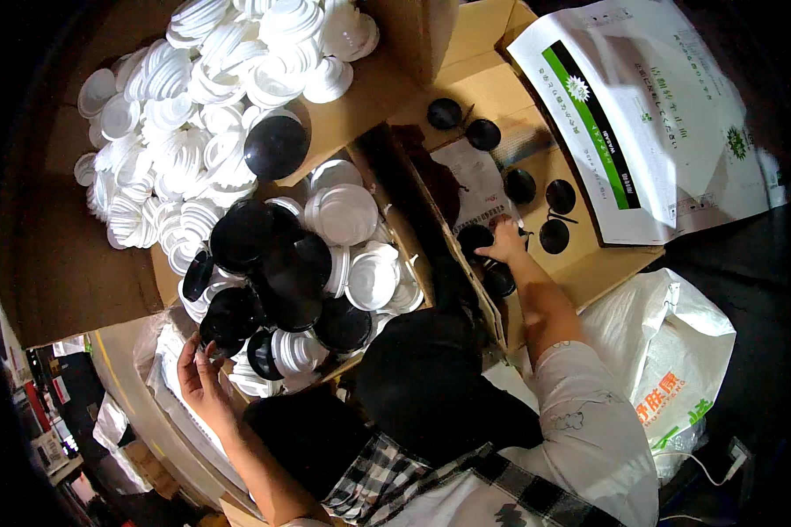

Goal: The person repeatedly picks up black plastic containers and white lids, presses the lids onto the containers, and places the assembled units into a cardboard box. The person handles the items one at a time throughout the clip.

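Observation:
My left hand (204, 382) is at the near left edge of a cardboard box. Its thumb and fingers close on the rim of a black round lid (227, 318), beside more black lids (294, 277) heaped over white ones. My right hand (505, 242) reaches down into another cardboard box on the right, its fingers closed on the edge of a black disc-shaped lid (475, 239). Close to its wrist lies another black lid (499, 280). Several more black lids (519, 185) are spread singly over that box's bottom.
A big pile of white lids (171, 149) fills a box at the far left, one black lid (277, 147) on top. Cardboard walls (417, 189) divide the boxes. A printed white sheet (642, 123) covers the right box's far flap. A white plastic bag (668, 351) stands right.

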The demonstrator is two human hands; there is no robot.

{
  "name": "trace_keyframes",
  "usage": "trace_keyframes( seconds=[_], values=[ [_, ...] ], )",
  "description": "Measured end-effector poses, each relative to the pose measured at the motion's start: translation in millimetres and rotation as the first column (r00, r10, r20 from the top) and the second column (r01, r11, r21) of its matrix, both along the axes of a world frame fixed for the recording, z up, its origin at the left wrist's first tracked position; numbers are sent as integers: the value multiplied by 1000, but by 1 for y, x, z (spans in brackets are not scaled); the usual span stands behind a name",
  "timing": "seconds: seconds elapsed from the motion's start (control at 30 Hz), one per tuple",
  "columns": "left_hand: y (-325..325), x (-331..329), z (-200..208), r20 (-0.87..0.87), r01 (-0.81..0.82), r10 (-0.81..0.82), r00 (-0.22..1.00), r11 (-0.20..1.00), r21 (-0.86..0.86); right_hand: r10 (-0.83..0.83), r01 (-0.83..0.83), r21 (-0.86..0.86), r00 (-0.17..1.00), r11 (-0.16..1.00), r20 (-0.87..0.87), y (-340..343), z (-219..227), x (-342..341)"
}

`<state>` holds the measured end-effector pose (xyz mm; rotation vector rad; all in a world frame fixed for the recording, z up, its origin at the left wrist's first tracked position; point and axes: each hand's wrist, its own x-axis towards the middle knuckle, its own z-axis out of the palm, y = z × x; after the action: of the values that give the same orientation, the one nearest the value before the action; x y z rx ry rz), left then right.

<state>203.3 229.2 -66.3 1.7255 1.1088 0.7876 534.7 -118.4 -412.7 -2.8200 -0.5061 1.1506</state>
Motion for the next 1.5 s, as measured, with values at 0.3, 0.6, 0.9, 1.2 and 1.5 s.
trace_keyframes(
  seconds=[0.3, 0.6, 0.9, 1.2, 1.5],
  values=[
    [-6, 7, -1, 47, 59, -56, 997, 997, -49, -252, 358, 358, 917, 862, -308, -17, -55, -16],
    [-16, -5, 6, 110, 40, -35, 993, 998, -48, -468, 616, 383, 781, 689, -414, -4, -30, -37],
    [-71, -18, 25, 218, 131, -112, 969, 989, -74, -425, 741, 623, 663, 251, -617, -6, 139, -17],
    [-158, 7, 83, 427, 668, -585, 690, 741, -65, 167, 307, 931, 925, 198, -341, 19, 408, -108],
    [-208, -59, 101, 597, 537, -150, 788, 642, -547, 573, 148, 927, 749, 345, -333, 30, 445, -239]
  ],
)
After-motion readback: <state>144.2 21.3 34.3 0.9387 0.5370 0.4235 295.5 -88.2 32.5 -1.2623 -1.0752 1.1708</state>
